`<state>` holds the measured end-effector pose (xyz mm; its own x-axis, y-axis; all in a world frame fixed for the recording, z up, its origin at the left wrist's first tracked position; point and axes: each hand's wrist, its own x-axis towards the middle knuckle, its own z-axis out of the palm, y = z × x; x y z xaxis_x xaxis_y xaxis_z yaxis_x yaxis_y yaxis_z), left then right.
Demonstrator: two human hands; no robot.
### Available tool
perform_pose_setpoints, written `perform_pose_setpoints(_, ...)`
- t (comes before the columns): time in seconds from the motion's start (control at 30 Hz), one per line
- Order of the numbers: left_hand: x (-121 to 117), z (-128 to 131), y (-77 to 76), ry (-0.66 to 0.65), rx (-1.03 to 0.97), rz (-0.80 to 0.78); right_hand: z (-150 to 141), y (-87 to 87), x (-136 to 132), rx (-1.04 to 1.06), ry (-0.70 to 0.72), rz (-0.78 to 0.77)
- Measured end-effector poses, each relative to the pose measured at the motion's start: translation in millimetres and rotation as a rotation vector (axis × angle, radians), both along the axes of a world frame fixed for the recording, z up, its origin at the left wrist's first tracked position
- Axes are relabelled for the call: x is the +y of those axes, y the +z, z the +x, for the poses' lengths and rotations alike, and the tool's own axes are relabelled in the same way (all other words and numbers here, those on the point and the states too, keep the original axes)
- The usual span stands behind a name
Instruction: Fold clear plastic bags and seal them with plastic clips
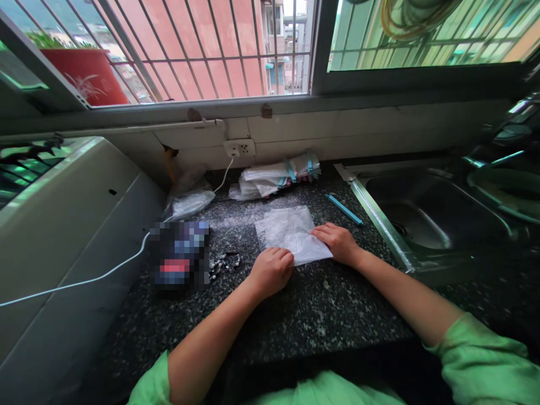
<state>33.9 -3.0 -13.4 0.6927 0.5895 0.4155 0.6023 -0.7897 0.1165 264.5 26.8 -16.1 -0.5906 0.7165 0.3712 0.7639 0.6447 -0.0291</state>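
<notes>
A clear, crinkled plastic bag [287, 225] lies flat on the speckled dark countertop in front of me. My left hand [272, 271] is closed at its near left corner, fingers curled over the edge and thumb hidden. At the right edge, my right hand [338, 243] pinches the plastic with its fingers together. Beyond my right hand, a blue bag-sealing clip [343, 210] rests by itself on the counter. Behind the bag is a pile of folded plastic bags [270, 179], several with blue strips on them.
A metal sink [415, 211] is set in at the right. Left are a pixelated dark object [181, 253], a beaded string [223, 263] and a white cable [105, 274] running to a wall socket [239, 148]. Another plastic bag [192, 201] sits near the wall, under a barred window.
</notes>
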Motion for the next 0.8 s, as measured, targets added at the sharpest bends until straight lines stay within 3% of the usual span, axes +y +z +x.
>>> perform_pose_setpoints(0.2,3,-8,6.1,0.021,-0.128,-0.048,4,-3.0,2,0.123,-0.014,-0.012)
perform_pose_setpoints(0.37,16,-25,14.7,0.001,-0.395,-0.235,9,-5.4,4,0.345,-0.069,-0.016)
perform_pose_setpoints(0.53,33,-37,4.9,0.034,-0.447,-0.413,11,-6.8,8,0.504,-0.066,-0.072)
perform_pose_setpoints(0.7,43,-41,-6.5,0.145,-0.489,-0.37,11,-9.0,10,0.544,-0.093,-0.128)
perform_pose_setpoints(0.8,45,-41,-7.7,0.137,-0.482,-0.336,10,-10.0,9,0.521,-0.08,-0.196)
